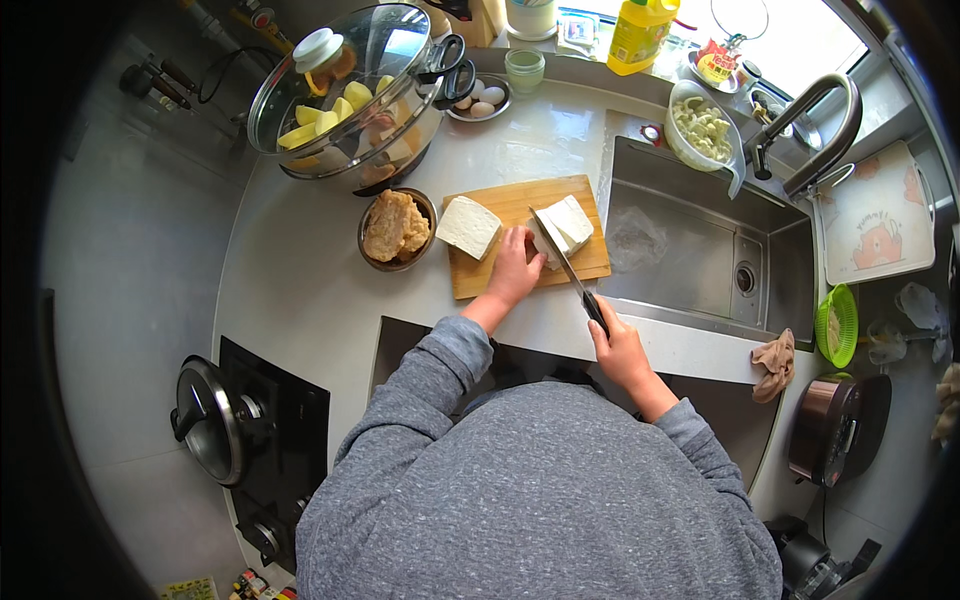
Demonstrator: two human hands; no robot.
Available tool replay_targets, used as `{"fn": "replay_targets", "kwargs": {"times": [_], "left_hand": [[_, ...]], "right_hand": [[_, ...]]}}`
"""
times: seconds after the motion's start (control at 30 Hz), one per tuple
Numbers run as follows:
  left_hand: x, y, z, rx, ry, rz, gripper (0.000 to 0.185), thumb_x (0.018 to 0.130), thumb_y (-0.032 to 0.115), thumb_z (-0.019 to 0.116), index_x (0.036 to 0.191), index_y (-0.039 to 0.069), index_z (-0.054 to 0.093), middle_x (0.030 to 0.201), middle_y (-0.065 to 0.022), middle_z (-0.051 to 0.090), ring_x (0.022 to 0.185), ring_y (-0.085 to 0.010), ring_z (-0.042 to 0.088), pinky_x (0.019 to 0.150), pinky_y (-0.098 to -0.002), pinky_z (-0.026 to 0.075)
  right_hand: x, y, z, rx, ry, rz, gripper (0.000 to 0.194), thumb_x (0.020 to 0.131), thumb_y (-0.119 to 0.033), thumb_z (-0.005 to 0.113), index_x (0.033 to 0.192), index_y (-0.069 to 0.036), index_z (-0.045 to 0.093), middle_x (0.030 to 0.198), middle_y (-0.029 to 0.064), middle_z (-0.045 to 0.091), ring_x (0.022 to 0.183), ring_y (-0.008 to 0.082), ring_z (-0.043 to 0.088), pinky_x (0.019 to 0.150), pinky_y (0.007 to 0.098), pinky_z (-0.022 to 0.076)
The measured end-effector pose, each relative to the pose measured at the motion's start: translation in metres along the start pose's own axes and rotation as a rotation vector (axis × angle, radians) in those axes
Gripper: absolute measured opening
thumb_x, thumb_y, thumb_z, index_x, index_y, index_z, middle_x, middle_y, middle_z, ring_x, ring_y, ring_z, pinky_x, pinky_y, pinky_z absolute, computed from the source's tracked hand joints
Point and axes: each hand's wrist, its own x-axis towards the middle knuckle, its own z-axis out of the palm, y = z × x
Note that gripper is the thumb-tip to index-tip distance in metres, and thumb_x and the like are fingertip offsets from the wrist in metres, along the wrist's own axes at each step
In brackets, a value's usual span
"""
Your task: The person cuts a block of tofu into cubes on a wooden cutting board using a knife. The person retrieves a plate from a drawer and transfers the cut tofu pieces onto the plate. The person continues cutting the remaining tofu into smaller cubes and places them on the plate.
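A bamboo cutting board (pixel 480 283) lies on the counter in front of me, left of the sink. My right hand (pixel 621 346) holds a kitchen knife (pixel 561 251) by its black handle, and the blade is at a sliced block of white tofu (pixel 568 221) on the board's right half. My left hand (pixel 519 262) rests its fingertips against the left part of that block. A second, uncut tofu block (pixel 469 227) sits on the board's left side. Beside the board stands a bowl (pixel 365 241) with browned, fried-looking pieces.
Behind, a large lidded pot (pixel 360 161) holds yellow pieces; eggs (pixel 491 95) lie in a dish nearby. The steel sink (pixel 675 262) adjoins the board, with a colander of pale vegetable pieces (pixel 701 127) at its back. A cooktop (pixel 281 442) is at left, a brown cloth (pixel 775 364) at right.
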Motion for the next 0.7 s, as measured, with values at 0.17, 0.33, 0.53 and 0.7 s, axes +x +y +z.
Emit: {"fn": "replay_targets", "kwargs": {"times": [0.17,0.33,0.53,0.7], "left_hand": [[0.000,0.000,-0.001,0.021,0.004,0.017,0.036,0.078,0.006,0.074,0.105,0.001,0.051,0.098,-0.0146,0.056,0.088,-0.0285,0.062,0.080,-0.0376,0.053],[0.000,-0.001,0.000,-0.001,-0.025,-0.023,0.037,0.079,0.007,0.073,0.107,0.001,0.049,0.103,-0.0168,0.054,0.095,-0.0327,0.059,0.085,-0.0404,0.051],[0.000,0.005,0.000,-0.014,-0.024,-0.030,0.038,0.081,0.006,0.072,0.113,0.002,0.051,0.113,-0.0166,0.051,0.096,-0.0301,0.063,0.087,-0.0377,0.054],[-0.004,0.014,-0.003,0.060,-0.049,0.063,0.041,0.083,0.005,0.069,0.122,0.009,0.058,0.125,-0.0180,0.045,0.106,-0.0320,0.059,0.091,-0.0388,0.052]], "right_hand": [[-0.001,-0.002,-0.004,-0.019,0.007,-0.022,0.044,0.095,-0.015,0.057,0.135,-0.001,0.049,0.102,0.0287,0.066,0.094,0.0463,0.064,0.080,0.0480,0.0525],[-0.005,-0.004,-0.008,-0.006,0.039,-0.058,0.044,0.094,-0.014,0.059,0.135,-0.001,0.049,0.107,0.0278,0.066,0.098,0.0445,0.065,0.082,0.0458,0.0531],[-0.008,-0.007,-0.017,0.077,0.088,-0.071,0.043,0.094,-0.009,0.060,0.135,0.000,0.051,0.117,0.0265,0.065,0.109,0.0381,0.065,0.089,0.0397,0.0518],[-0.008,-0.003,-0.026,0.024,0.109,-0.023,0.043,0.093,-0.011,0.062,0.134,0.000,0.052,0.114,0.0255,0.067,0.105,0.0382,0.067,0.088,0.0393,0.0525]]}}
